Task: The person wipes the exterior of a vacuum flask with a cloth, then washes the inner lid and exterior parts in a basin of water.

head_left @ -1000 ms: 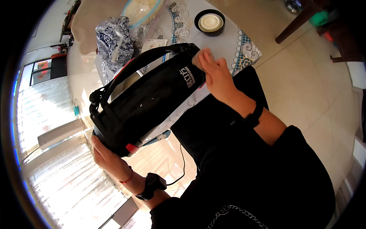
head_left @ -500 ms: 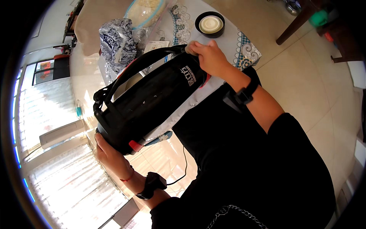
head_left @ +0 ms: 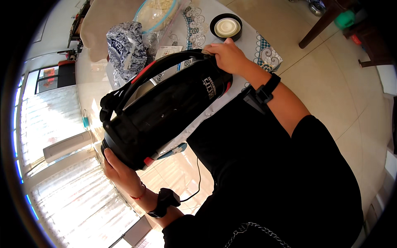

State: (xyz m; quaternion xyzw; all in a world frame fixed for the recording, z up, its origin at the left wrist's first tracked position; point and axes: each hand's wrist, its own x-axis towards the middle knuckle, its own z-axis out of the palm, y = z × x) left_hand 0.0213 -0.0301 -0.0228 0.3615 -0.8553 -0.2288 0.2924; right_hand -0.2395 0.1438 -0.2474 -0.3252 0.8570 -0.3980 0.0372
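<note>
A large black vacuum flask [head_left: 165, 109] with red accents lies tilted across my view, one end at the lower left and the other at the upper right. My left hand [head_left: 120, 172] is wrapped round its lower-left end; some fingers are hidden beneath it. With closed fingers my right hand [head_left: 227, 58] grips the upper-right end, where the carrying handle [head_left: 159, 62] joins the body. Just past that hand, a black cup-shaped lid [head_left: 226, 27] with a white inside part sits on the table.
A patterned cloth covers the table [head_left: 198, 20]. On it lie a crumpled black-and-white printed bag [head_left: 127, 49] and a round container with a pale blue rim [head_left: 155, 15] under clear plastic. A dark wooden furniture leg [head_left: 318, 27] stands on the tiled floor at the right.
The flask has turned slightly about its length, so its lettering and red accents have shifted. Both hands keep their grip, with the right one moved slightly.
</note>
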